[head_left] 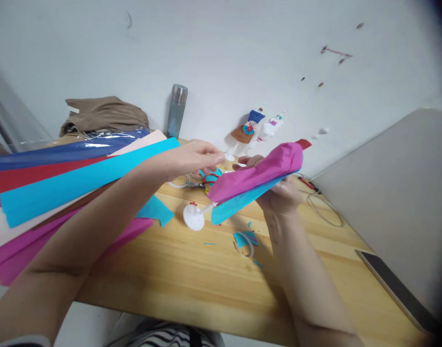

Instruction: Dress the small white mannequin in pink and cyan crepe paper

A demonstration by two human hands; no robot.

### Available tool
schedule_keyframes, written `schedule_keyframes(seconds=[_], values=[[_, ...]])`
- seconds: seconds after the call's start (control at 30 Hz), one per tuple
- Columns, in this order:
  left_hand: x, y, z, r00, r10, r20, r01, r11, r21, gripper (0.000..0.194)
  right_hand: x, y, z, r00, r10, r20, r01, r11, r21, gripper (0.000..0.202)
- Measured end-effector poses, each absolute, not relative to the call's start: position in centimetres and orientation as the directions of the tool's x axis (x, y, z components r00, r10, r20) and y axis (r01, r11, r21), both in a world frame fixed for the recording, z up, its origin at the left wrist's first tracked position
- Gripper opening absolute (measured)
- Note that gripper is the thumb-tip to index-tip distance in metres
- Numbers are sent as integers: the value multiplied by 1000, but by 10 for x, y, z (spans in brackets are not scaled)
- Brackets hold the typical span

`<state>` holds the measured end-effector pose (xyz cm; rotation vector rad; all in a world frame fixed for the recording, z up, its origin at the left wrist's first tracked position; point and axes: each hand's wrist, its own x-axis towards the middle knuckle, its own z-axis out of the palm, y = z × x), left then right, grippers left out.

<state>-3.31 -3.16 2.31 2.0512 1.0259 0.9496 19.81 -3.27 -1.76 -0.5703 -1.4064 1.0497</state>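
A figure wrapped in magenta paper (259,173) and blue paper (239,200) is held tilted above the table by my right hand (280,193), whose fingers wrap around its far side. From its lower left end a white stem runs to a round white base (193,217) with a small red piece. My left hand (197,156) is in the air left of the figure, fingers apart, touching nothing. Below it lie scissors (196,185) and blue paper scraps. A white ring (245,244) rests on a blue scrap nearer the front.
Coloured paper sheets (87,176) cover the table's left side, with brown cloth (105,113) behind. A grey bottle (177,111) and a dressed figure (248,127) stand near the wall. A cable (324,212) and a dark flat device (394,289) lie at the right.
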Motion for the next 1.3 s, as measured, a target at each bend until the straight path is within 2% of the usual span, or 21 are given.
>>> schedule_keyframes(seconds=[0.03,0.07,0.17,0.33,0.5,0.57,0.67,0.8,0.9,1.0,1.17,1.3], values=[[-33,-28,19,521,833,187,309,-388,869,28,200,-32,-17,-147,841,520,-240,480,-844,42],[-32,-25,15,581,805,119,258,-321,911,27,203,-31,-17,-149,836,528,-225,492,-841,42],[-26,-23,8,657,751,65,84,-159,984,25,209,-28,-15,-163,828,536,-186,508,-841,44],[-16,-30,9,654,756,-36,-102,135,986,36,213,-25,-13,-157,814,559,-160,538,-828,46],[-16,-32,13,647,754,-118,-95,233,968,35,212,-25,-13,-175,792,584,-174,559,-810,44],[-18,-31,13,658,749,-81,-66,164,984,34,211,-25,-13,-168,798,578,-192,549,-813,43],[-23,-30,14,664,747,43,-2,-56,998,35,209,-27,-14,-147,819,554,-208,522,-827,40],[-27,-32,18,646,759,82,170,-248,954,38,206,-28,-14,-168,831,530,-230,490,-841,37],[-28,-35,23,540,825,169,267,-358,895,40,204,-26,-17,-163,844,511,-222,474,-852,38],[-24,-37,24,405,848,342,262,-466,845,30,202,-24,-22,-177,847,501,-227,460,-858,39],[-15,-36,15,419,714,561,178,-670,721,12,197,-24,-30,-222,843,490,-296,421,-857,31],[-11,-36,9,421,647,636,212,-752,624,9,194,-25,-30,-224,849,479,-306,405,-861,29]])
